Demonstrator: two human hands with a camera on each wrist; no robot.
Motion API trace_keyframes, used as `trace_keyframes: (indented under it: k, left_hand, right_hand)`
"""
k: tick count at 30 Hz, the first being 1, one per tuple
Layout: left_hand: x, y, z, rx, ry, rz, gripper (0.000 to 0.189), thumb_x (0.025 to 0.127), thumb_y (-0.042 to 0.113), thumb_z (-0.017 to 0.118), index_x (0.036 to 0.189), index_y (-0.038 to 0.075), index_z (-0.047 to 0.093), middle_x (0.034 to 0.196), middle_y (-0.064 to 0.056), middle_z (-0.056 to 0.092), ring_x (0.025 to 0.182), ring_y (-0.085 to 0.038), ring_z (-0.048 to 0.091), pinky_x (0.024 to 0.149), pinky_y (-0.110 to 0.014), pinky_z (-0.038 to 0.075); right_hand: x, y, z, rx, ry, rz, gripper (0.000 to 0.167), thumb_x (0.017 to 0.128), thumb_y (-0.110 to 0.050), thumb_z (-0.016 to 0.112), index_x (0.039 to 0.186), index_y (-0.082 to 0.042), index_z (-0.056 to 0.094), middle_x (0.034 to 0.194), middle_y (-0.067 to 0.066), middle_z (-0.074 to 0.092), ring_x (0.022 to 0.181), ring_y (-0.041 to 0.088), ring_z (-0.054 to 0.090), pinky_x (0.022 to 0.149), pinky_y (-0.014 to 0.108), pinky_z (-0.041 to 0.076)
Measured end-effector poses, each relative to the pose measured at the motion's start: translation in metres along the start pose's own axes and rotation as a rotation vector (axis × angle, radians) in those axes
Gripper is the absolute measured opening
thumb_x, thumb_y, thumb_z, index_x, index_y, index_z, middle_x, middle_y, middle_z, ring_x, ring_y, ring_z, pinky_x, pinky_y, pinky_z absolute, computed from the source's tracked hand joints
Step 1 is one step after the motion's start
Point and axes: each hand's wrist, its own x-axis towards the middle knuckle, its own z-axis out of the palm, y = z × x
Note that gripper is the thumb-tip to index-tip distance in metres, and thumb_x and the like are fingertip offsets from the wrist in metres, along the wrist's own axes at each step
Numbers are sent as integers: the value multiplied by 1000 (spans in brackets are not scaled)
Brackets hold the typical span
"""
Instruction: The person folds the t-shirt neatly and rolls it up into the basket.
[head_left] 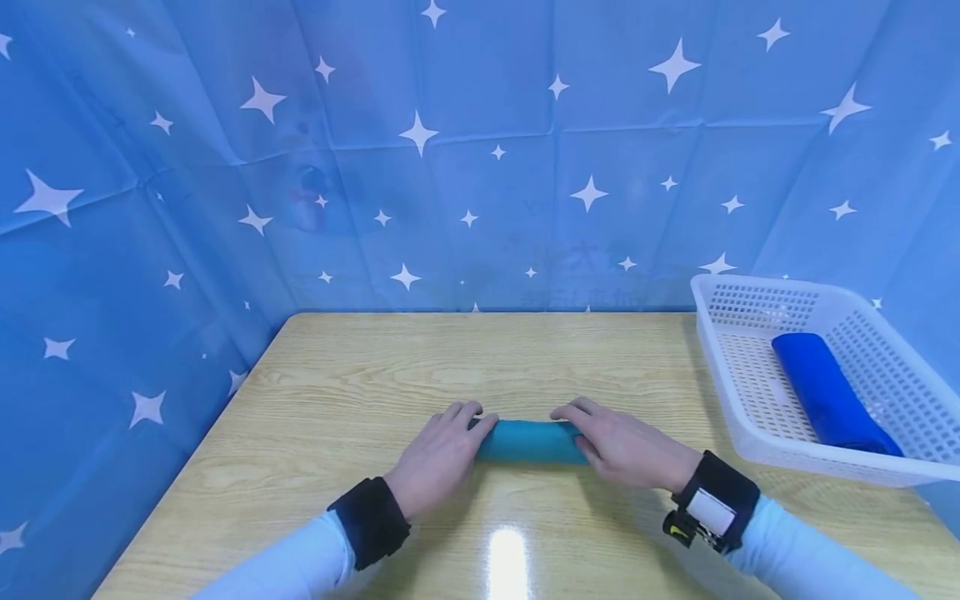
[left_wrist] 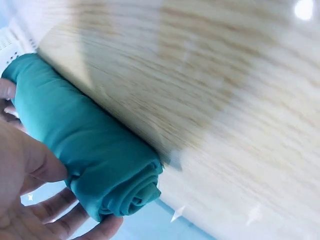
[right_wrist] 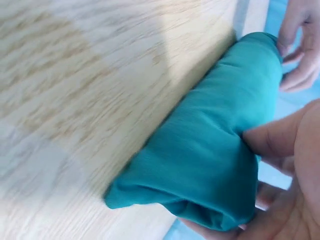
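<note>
A teal cloth (head_left: 529, 442), rolled into a tight cylinder, lies crosswise on the wooden table. My left hand (head_left: 441, 460) grips its left end, thumb on the near side and fingers round the far side. At the opposite end, my right hand (head_left: 633, 446) holds the roll in the same way. In the left wrist view the end of the teal roll (left_wrist: 90, 135) shows spiral layers. A loose fold hangs at the right end of the roll (right_wrist: 200, 150) in the right wrist view.
A white plastic basket (head_left: 847, 463) with perforated walls stands at the table's right side. Inside it lies a rolled blue cloth (head_left: 832, 396). Behind the wooden table (head_left: 360, 358) hangs a blue curtain (head_left: 487, 175) with white stars.
</note>
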Motion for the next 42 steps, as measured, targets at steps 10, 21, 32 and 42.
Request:
trace_keyframes:
  k: [10, 21, 32, 42]
  left_hand:
    - [4, -3, 3, 23, -97, 46, 55, 102, 25, 61, 150, 0, 50, 138, -16, 65, 121, -28, 68, 105, -43, 55]
    - [11, -6, 18, 38, -186, 18, 61, 100, 24, 70, 152, 2, 47, 131, -15, 69, 121, -28, 68, 103, -42, 55]
    - [16, -19, 14, -78, -178, 28, 60, 94, 23, 76, 146, 5, 51, 122, -12, 73, 106, -24, 73, 97, -43, 58]
    - [19, -19, 8, -49, -98, 42, 46, 87, 20, 86, 127, 9, 65, 117, -7, 71, 107, -23, 67, 94, -42, 59]
  right_hand:
    - [-1, 6, 10, -67, -32, 24, 52, 103, -24, 60, 151, -6, 52, 134, 15, 64, 114, 28, 68, 97, 48, 58]
    - [1, 14, 22, -165, -60, 4, 70, 91, -20, 79, 152, -5, 48, 134, 17, 66, 118, 32, 68, 98, 49, 57]
    - [4, 17, 18, -107, -94, 65, 68, 91, -19, 72, 154, -8, 48, 136, 17, 56, 113, 26, 60, 95, 48, 58]
    - [6, 16, 14, -190, -35, 28, 72, 85, -22, 81, 149, -6, 53, 124, 11, 60, 108, 23, 60, 95, 46, 57]
